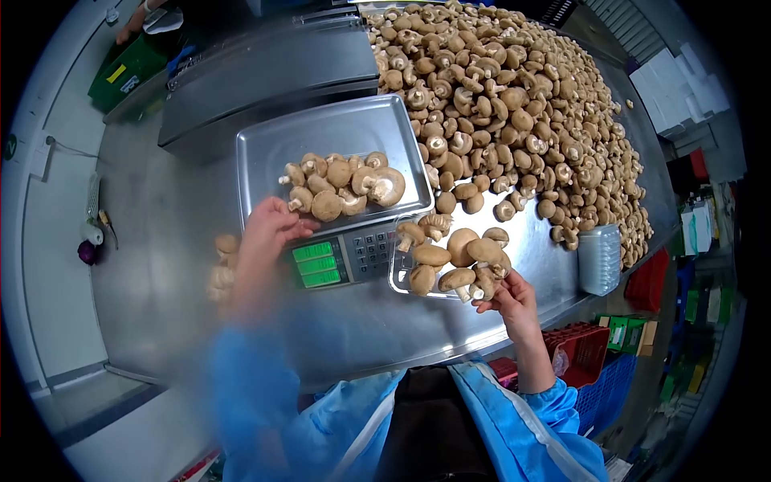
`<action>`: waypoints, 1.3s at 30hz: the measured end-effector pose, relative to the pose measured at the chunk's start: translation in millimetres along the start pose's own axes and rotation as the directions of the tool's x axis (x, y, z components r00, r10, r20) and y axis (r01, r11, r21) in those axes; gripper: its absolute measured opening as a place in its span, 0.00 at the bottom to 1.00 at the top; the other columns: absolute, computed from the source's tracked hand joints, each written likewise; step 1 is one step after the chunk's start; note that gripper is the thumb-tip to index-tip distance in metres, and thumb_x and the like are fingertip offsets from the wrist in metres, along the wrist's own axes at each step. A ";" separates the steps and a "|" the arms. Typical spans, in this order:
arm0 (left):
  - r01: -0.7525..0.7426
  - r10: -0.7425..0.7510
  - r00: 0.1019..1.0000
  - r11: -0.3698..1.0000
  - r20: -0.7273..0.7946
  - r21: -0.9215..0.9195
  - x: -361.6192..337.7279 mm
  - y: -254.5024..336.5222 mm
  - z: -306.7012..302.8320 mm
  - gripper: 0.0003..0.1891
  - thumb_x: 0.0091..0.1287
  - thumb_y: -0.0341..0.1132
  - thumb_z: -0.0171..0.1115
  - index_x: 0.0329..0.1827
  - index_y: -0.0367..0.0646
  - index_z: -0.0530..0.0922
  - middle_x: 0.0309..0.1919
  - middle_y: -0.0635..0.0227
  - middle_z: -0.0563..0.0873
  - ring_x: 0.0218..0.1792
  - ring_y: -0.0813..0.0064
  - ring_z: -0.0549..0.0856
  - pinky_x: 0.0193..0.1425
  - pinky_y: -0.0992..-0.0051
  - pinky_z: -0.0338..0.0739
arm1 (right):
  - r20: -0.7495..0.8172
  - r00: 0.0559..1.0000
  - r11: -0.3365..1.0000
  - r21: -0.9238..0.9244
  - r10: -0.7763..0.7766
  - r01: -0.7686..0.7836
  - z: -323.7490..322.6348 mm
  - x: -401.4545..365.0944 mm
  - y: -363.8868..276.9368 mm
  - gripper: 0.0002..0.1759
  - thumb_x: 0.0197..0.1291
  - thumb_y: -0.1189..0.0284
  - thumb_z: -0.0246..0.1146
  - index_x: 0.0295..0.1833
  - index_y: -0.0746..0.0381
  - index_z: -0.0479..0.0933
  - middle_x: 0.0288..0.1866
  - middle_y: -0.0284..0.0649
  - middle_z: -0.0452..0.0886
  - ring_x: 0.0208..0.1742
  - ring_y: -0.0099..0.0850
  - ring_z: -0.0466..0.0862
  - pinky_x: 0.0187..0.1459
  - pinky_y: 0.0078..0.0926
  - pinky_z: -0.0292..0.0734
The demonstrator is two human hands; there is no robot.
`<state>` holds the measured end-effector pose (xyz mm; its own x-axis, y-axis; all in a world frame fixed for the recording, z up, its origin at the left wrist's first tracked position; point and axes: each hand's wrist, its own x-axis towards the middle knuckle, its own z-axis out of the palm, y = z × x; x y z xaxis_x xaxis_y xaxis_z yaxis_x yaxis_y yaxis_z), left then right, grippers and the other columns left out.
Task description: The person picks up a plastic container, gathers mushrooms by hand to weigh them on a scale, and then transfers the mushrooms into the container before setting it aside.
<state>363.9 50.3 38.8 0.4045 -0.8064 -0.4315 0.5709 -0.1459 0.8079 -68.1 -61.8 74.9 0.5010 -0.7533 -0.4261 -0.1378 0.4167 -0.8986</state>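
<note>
At the far left edge of the steel table (161, 241), a few loose mushrooms (218, 269) lie just beside the person's blurred left sleeve. The left hand (269, 229) rests at the near left corner of the scale pan (329, 132), fingers curled against the nearest of the weighed mushrooms (341, 186). Whether they pinch one or only touch it cannot be told. The scale's green display (317, 263) glows just right of that hand, on the near side of the pan.

Further right, a clear plastic tray (399, 281) heaped with packed mushrooms (454, 255) hangs above the table, just right of the keypad. The right hand (510, 299) grips its right end from below, fingers closed on the rim and the outermost caps.

Beyond, the big mushroom pile (514, 104) covers the far right of the table. A stack of empty trays (600, 259) stands at its near right edge.
</note>
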 end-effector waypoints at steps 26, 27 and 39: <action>-0.379 0.352 0.924 0.895 -0.150 -0.236 125.4 110.9 -57.4 0.13 0.72 0.24 0.54 0.54 0.21 0.72 0.54 0.42 0.81 0.58 0.46 0.82 0.64 0.60 0.80 | 0.192 0.980 0.994 -0.102 0.046 -0.026 125.6 167.6 -38.6 0.15 0.75 0.77 0.49 0.62 0.73 0.68 0.45 0.46 0.81 0.41 0.36 0.89 0.43 0.26 0.88; -0.384 0.337 0.919 0.883 -0.202 -0.271 121.3 107.3 -53.4 0.13 0.74 0.24 0.54 0.56 0.21 0.71 0.55 0.42 0.81 0.58 0.47 0.82 0.62 0.63 0.83 | 0.168 0.985 0.992 -0.126 0.035 -0.014 131.2 168.7 -42.9 0.13 0.74 0.77 0.50 0.59 0.74 0.69 0.44 0.45 0.81 0.41 0.36 0.89 0.42 0.26 0.88; -0.422 0.542 0.775 0.827 -0.325 0.371 -0.1 41.6 -70.6 0.13 0.72 0.27 0.59 0.56 0.31 0.74 0.50 0.53 0.85 0.51 0.65 0.87 0.54 0.73 0.82 | 0.042 0.965 0.884 -0.391 -0.259 0.255 86.7 130.5 -39.4 0.14 0.72 0.77 0.55 0.60 0.70 0.77 0.45 0.41 0.86 0.36 0.25 0.86 0.38 0.21 0.82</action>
<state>438.0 84.8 44.1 0.8550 -0.5180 -0.0274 0.0365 0.0074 0.9993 76.8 -132.3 63.8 0.5551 -0.8134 -0.1736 -0.3284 -0.0226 -0.9443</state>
